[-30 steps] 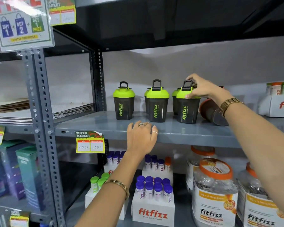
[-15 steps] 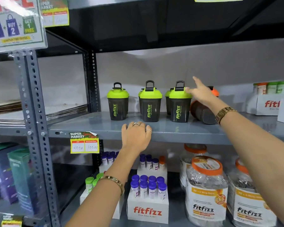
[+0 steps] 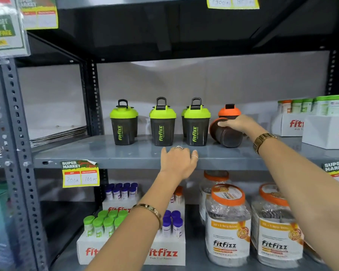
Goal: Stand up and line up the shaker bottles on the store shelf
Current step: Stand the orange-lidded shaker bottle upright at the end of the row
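Note:
Three dark shaker bottles with green lids stand upright in a row on the grey shelf (image 3: pixel 98 153): left (image 3: pixel 123 124), middle (image 3: pixel 162 125), right (image 3: pixel 196 124). More green-lidded ones peek out behind them. To their right a dark orange-lidded shaker (image 3: pixel 226 134) lies on its side, lid toward the left. My right hand (image 3: pixel 240 124) rests on top of it, fingers curled over it. Behind it stands another orange-lidded shaker (image 3: pixel 229 110), mostly hidden. My left hand (image 3: pixel 179 160) lies flat on the shelf's front edge, holding nothing.
White Fitfizz boxes (image 3: pixel 321 130) with small tubs sit at the shelf's right end. Below are boxes of purple and green tubes (image 3: pixel 114 223) and large orange-lidded jars (image 3: pixel 228 222). A yellow price tag (image 3: pixel 80 176) hangs on the shelf edge. An upright post (image 3: pixel 14 133) stands left.
My right hand left the rightmost green-lidded shaker and moved right and down onto the lying orange-lidded shaker. The left hand stayed on the shelf edge.

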`<control>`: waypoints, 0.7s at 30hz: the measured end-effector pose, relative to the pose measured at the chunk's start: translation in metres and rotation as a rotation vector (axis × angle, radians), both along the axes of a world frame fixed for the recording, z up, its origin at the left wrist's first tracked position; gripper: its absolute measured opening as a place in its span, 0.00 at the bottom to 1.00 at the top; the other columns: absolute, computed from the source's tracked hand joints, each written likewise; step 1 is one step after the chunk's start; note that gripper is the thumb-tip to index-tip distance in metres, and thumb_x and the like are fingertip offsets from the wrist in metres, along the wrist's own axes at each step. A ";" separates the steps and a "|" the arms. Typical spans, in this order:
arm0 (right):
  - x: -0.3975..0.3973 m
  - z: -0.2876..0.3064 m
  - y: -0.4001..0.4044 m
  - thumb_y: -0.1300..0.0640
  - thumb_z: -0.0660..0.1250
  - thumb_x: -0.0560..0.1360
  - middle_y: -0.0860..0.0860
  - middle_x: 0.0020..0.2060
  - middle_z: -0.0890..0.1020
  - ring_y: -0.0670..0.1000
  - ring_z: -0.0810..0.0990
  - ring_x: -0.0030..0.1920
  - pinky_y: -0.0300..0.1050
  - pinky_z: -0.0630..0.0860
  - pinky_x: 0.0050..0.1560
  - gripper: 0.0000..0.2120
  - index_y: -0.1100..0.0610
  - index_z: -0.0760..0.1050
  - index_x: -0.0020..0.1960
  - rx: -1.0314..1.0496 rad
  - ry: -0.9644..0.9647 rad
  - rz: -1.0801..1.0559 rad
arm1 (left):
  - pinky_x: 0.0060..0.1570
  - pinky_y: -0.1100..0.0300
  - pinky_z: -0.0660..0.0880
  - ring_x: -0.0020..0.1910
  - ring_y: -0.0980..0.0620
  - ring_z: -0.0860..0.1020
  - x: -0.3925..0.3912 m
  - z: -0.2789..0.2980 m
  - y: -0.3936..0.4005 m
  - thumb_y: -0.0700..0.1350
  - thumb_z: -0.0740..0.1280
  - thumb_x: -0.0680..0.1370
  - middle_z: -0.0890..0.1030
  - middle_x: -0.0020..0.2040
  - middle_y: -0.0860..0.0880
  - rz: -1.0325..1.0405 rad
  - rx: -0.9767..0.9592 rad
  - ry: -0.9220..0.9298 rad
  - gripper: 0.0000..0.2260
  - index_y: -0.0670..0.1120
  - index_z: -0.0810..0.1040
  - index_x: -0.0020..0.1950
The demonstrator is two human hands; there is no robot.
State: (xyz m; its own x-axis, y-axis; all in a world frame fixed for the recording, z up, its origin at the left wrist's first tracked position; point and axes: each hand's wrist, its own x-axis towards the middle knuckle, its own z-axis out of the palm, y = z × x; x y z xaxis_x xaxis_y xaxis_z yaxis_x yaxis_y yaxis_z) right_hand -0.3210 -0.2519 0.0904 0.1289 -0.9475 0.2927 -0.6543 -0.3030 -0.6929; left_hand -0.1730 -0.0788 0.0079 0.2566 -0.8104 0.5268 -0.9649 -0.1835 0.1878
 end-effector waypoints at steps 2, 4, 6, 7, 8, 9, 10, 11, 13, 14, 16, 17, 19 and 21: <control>0.002 -0.001 0.001 0.39 0.67 0.70 0.59 0.64 0.74 0.61 0.73 0.63 0.50 0.71 0.57 0.30 0.58 0.71 0.65 0.054 -0.101 0.010 | 0.68 0.44 0.59 0.60 0.41 0.75 -0.004 0.000 -0.003 0.51 0.49 0.81 0.79 0.58 0.39 -0.004 0.004 -0.003 0.22 0.41 0.78 0.56; 0.004 -0.001 0.002 0.41 0.62 0.74 0.60 0.62 0.75 0.62 0.75 0.61 0.54 0.73 0.58 0.27 0.57 0.69 0.65 0.183 -0.290 0.012 | 0.68 0.44 0.59 0.60 0.41 0.75 -0.005 0.000 -0.005 0.51 0.48 0.81 0.80 0.58 0.39 -0.007 0.001 -0.012 0.22 0.41 0.78 0.56; 0.002 -0.004 0.005 0.43 0.60 0.76 0.59 0.52 0.80 0.59 0.79 0.51 0.53 0.77 0.49 0.24 0.57 0.67 0.65 0.346 -0.451 0.032 | 0.68 0.44 0.60 0.60 0.42 0.75 -0.004 -0.002 -0.005 0.51 0.48 0.81 0.80 0.58 0.40 -0.011 -0.017 -0.026 0.22 0.42 0.78 0.56; 0.000 -0.005 0.004 0.44 0.60 0.76 0.57 0.45 0.81 0.56 0.80 0.44 0.50 0.77 0.41 0.23 0.57 0.67 0.65 0.387 -0.477 0.050 | 0.68 0.44 0.61 0.60 0.42 0.75 -0.004 -0.002 -0.005 0.51 0.48 0.81 0.80 0.58 0.40 -0.016 -0.026 -0.032 0.22 0.42 0.77 0.56; -0.002 -0.005 0.000 0.45 0.62 0.75 0.56 0.42 0.80 0.55 0.78 0.41 0.48 0.75 0.38 0.24 0.57 0.68 0.65 0.407 -0.479 0.069 | 0.68 0.45 0.62 0.59 0.42 0.75 -0.003 -0.003 -0.005 0.51 0.48 0.81 0.80 0.58 0.41 -0.022 -0.033 -0.038 0.21 0.42 0.77 0.56; -0.004 -0.006 -0.003 0.45 0.65 0.73 0.55 0.42 0.79 0.54 0.78 0.42 0.48 0.74 0.39 0.25 0.57 0.68 0.65 0.421 -0.474 0.092 | 0.68 0.45 0.62 0.59 0.42 0.75 -0.003 -0.003 -0.005 0.51 0.48 0.81 0.80 0.58 0.41 -0.026 -0.039 -0.040 0.21 0.42 0.77 0.56; -0.006 -0.005 -0.004 0.45 0.68 0.71 0.55 0.43 0.79 0.55 0.77 0.45 0.49 0.74 0.42 0.26 0.57 0.69 0.64 0.431 -0.456 0.109 | 0.68 0.45 0.63 0.59 0.42 0.75 -0.003 -0.003 -0.005 0.51 0.48 0.81 0.80 0.58 0.41 -0.029 -0.041 -0.041 0.21 0.42 0.78 0.57; -0.007 -0.005 -0.005 0.44 0.70 0.69 0.54 0.43 0.79 0.56 0.77 0.46 0.49 0.73 0.44 0.26 0.56 0.70 0.61 0.444 -0.432 0.124 | 0.68 0.46 0.63 0.59 0.43 0.75 -0.003 -0.003 -0.005 0.51 0.48 0.81 0.80 0.58 0.41 -0.029 -0.041 -0.040 0.21 0.42 0.78 0.57; -0.006 -0.002 -0.004 0.43 0.73 0.65 0.54 0.42 0.79 0.55 0.77 0.44 0.49 0.72 0.41 0.25 0.55 0.72 0.55 0.471 -0.374 0.141 | 0.68 0.46 0.63 0.59 0.43 0.75 -0.002 -0.004 -0.006 0.51 0.48 0.81 0.80 0.58 0.42 -0.028 -0.042 -0.037 0.21 0.42 0.77 0.58; -0.006 0.000 -0.004 0.43 0.74 0.64 0.54 0.42 0.79 0.55 0.76 0.43 0.48 0.72 0.38 0.25 0.55 0.72 0.53 0.481 -0.348 0.140 | 0.68 0.46 0.63 0.59 0.43 0.75 -0.002 -0.004 -0.006 0.51 0.48 0.81 0.80 0.59 0.42 -0.028 -0.042 -0.035 0.21 0.42 0.77 0.58; -0.006 0.003 -0.003 0.42 0.74 0.62 0.54 0.42 0.79 0.55 0.76 0.41 0.47 0.72 0.35 0.23 0.55 0.73 0.48 0.498 -0.302 0.132 | 0.68 0.46 0.63 0.60 0.43 0.75 -0.002 -0.004 -0.006 0.51 0.48 0.80 0.80 0.59 0.42 -0.029 -0.040 -0.037 0.21 0.42 0.77 0.58; -0.008 0.004 -0.003 0.41 0.74 0.61 0.54 0.42 0.79 0.55 0.76 0.41 0.47 0.73 0.35 0.23 0.55 0.73 0.46 0.513 -0.284 0.129 | 0.68 0.46 0.63 0.60 0.43 0.75 -0.001 -0.004 -0.006 0.51 0.48 0.80 0.80 0.59 0.42 -0.029 -0.039 -0.038 0.21 0.42 0.77 0.58; -0.011 0.006 -0.002 0.41 0.74 0.60 0.55 0.43 0.78 0.56 0.76 0.42 0.47 0.75 0.34 0.24 0.56 0.72 0.45 0.541 -0.251 0.134 | 0.68 0.46 0.63 0.59 0.43 0.75 -0.001 -0.004 -0.007 0.51 0.48 0.80 0.80 0.59 0.42 -0.031 -0.037 -0.037 0.21 0.43 0.77 0.58; -0.014 0.009 -0.001 0.44 0.74 0.61 0.56 0.44 0.76 0.58 0.76 0.42 0.50 0.76 0.34 0.22 0.57 0.71 0.45 0.538 -0.240 0.144 | 0.67 0.46 0.63 0.59 0.43 0.75 0.000 -0.004 -0.007 0.51 0.49 0.80 0.80 0.58 0.42 -0.032 -0.040 -0.034 0.21 0.43 0.77 0.58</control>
State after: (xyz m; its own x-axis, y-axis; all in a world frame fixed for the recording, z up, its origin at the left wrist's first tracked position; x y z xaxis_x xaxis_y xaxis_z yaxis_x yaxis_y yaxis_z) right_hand -0.3350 -0.2524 0.0998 0.2563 -0.9486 -0.1859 -0.4390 0.0571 -0.8967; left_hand -0.1734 -0.0859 0.0035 0.2129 -0.7957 0.5671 -0.9760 -0.1458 0.1617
